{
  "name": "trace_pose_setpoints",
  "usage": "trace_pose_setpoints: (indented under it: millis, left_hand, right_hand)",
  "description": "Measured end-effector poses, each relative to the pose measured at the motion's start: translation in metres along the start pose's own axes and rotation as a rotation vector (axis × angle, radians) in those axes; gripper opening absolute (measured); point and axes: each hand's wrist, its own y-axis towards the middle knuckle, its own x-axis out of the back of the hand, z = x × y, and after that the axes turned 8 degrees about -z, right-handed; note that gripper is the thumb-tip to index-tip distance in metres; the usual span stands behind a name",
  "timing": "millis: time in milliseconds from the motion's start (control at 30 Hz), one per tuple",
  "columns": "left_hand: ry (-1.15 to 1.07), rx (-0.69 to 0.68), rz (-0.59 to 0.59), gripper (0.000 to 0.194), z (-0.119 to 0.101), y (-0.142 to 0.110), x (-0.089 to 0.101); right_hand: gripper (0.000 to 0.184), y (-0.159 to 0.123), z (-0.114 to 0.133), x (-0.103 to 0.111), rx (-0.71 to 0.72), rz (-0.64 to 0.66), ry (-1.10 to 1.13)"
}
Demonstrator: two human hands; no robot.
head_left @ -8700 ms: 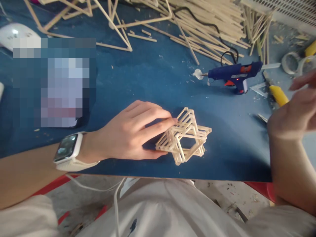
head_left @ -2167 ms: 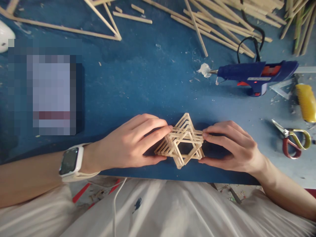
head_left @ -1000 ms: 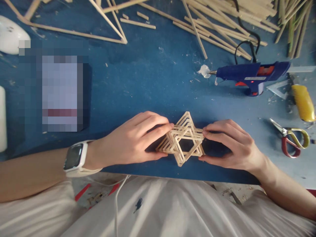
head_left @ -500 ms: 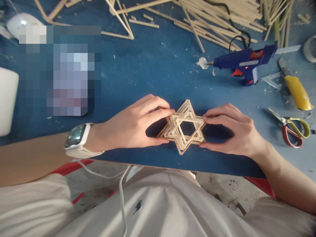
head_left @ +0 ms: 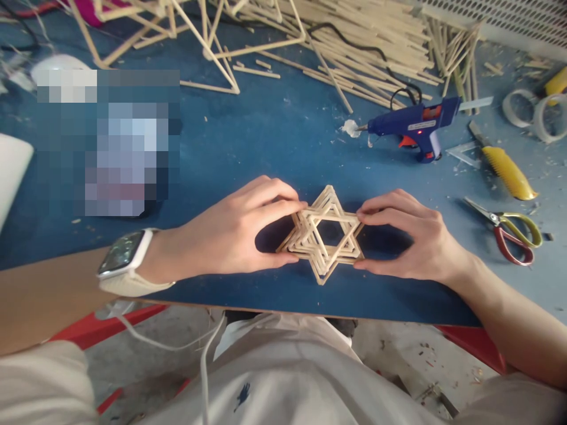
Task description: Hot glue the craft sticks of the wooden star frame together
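- Blue tabletop (head_left: 274, 141): one stick star (head_left: 325, 254), one glue gun (head_left: 414, 121), one yellow-handled knife (head_left: 507, 171), one pair of scissors (head_left: 495, 218), two clear rings (head_left: 539, 118).
- Left hand (head_left: 234, 230): fingers parted partway, gripping the star's left side.
- Star: between both hands' fingertips.
- Right hand (head_left: 427, 245): likewise parted, gripping its right side; earlier, well apart.

So the tabletop (head_left: 274, 150) is a deep blue, a bit scuffed, with a thin brownish front edge (head_left: 266, 310). Light's kinda uneven: the right side washes out to pale grey, the left stays darker. Some pale perforated panel (head_left: 509, 23) sits in the top right corner. Below the table there's a grey floor (head_left: 390, 339) littered with little scraps, plus red furniture parts (head_left: 476, 345) on both sides, can't tell what of.
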Motion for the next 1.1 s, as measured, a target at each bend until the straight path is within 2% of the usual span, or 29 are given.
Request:
trace_pose_setpoints:
  millis: [433,600,667,733,800,833,900,967,1000,1067,1100]
  left_hand:
    - [0.013,0.005,0.023,0.062,0.000,0.003,0.002]
    - [0.016,-0.004,0.015,0.069,0.000,0.005,-0.001]
    - [0.033,0.004,0.018,0.076,-0.001,0.004,-0.001]
    - [0.048,0.005,0.031,0.086,0.000,0.003,0.000]
    - [0.043,-0.014,0.031,0.099,0.004,0.002,0.001]
    - [0.035,-0.034,0.023,0.105,0.007,0.002,0.002]
    - [0.020,-0.119,-0.030,0.115,0.012,0.002,0.002]
    - [0.050,-0.229,-0.075,0.114,0.015,0.002,0.001]
    - [0.076,-0.276,-0.068,0.107,0.015,0.003,0.000]
    - [0.123,-0.369,-0.061,0.093,0.013,0.003,-0.004]
    - [0.141,-0.396,-0.052,0.086,0.011,0.003,-0.006]
  right_hand:
    - [0.064,-0.001,-0.001,-0.002,-0.021,-0.004,0.042]
    - [0.065,-0.002,-0.003,-0.002,-0.007,-0.003,0.017]
    - [0.072,-0.003,-0.003,-0.001,0.005,0.009,0.000]
    - [0.086,-0.002,-0.004,0.003,0.014,0.004,-0.021]
    - [0.095,0.000,-0.007,0.008,0.050,-0.093,-0.068]
    - [0.092,0.001,-0.010,0.012,0.077,-0.194,-0.112]
    - [0.077,0.003,-0.017,0.021,0.114,-0.505,-0.224]
    - [0.068,0.003,-0.030,0.028,0.006,-0.761,-0.306]
    - [0.068,0.003,-0.039,0.030,-0.070,-0.794,-0.324]
    - [0.072,0.004,-0.060,0.032,-0.200,-0.679,-0.315]
    - [0.077,0.006,-0.072,0.030,-0.244,-0.580,-0.287]
